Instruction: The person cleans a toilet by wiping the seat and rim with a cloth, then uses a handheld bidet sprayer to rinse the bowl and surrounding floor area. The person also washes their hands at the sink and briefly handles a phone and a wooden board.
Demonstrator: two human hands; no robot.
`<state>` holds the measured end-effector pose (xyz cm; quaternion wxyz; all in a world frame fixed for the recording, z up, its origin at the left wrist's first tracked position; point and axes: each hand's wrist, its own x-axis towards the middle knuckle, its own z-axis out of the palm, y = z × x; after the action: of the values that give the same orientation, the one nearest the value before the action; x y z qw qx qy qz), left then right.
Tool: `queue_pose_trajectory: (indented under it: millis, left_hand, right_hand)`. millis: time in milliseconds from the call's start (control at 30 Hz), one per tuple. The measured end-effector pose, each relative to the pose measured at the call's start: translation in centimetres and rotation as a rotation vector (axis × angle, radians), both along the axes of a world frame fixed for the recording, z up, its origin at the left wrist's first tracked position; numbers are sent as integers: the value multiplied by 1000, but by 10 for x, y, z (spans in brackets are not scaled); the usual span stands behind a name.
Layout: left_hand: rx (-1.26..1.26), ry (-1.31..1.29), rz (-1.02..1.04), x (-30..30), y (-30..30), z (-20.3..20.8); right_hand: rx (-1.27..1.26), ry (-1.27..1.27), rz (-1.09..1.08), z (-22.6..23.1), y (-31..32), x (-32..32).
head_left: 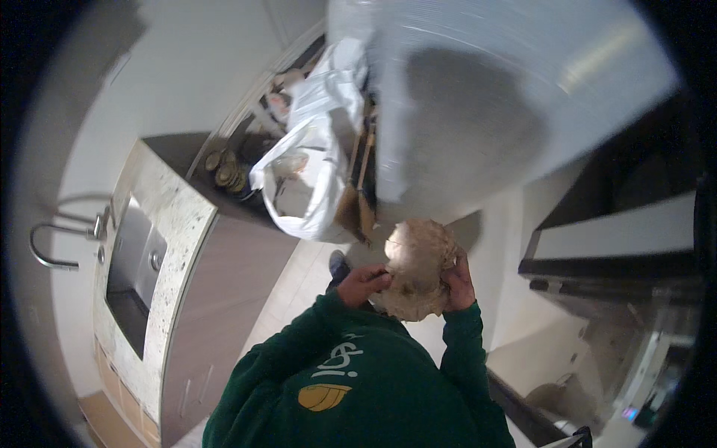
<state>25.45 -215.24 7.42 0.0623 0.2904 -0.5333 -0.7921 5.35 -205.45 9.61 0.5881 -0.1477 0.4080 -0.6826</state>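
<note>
We hold a pale crumpled paper wad [416, 269] at chest height w/ both hands, left hand [364, 284] & right hand [458, 282] curled, clamping opposite sides, prob. to keep it bunched, above the kitchen floor [295, 287].

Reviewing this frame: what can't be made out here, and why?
- Head view: the pale crumpled bundle between the left hand and right hand; too blurred to tell its kind.
- The big grey surface above is motion-smeared.
- Contents of the white plastic bag: hidden by its folds.
- Sink basin: too dark.
</note>
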Motion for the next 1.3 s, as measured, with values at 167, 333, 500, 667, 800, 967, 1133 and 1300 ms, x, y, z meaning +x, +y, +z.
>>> queue_pose_trajectory:
  millis: [167,333,500,667,800,967,1133,1300]
  left_hand:
    - [-130,-27,-115,-111,77,-7]
    - [-558,-135,-441,-229,124,-30]
    - [-928,198,-667,-339,168,-37]
    - [-824,148,-1105,-466,242,-23]
    - [-544,121,-1220,-553,306,-46]
    - [-552,-31,-1403,-645,372,-106]
    - [-618,-111,-1555,-748,437,-156]
    - [-540,-122,-1528,-835,507,-162]
  right_hand:
    - [444,491,-145,-59,116,-59]
    - [228,322,-585,-50,198,-109]
    - [319,681,-501,-33,259,-181]
    - [427,317,-1023,-50,329,-240]
    - [511,247,-1504,-59,405,-284]
    - [504,97,-1889,-101,514,-317]
    - [280,-280,-2093,-160,631,-372]
    - [453,-348,-2179,-153,716,-415]
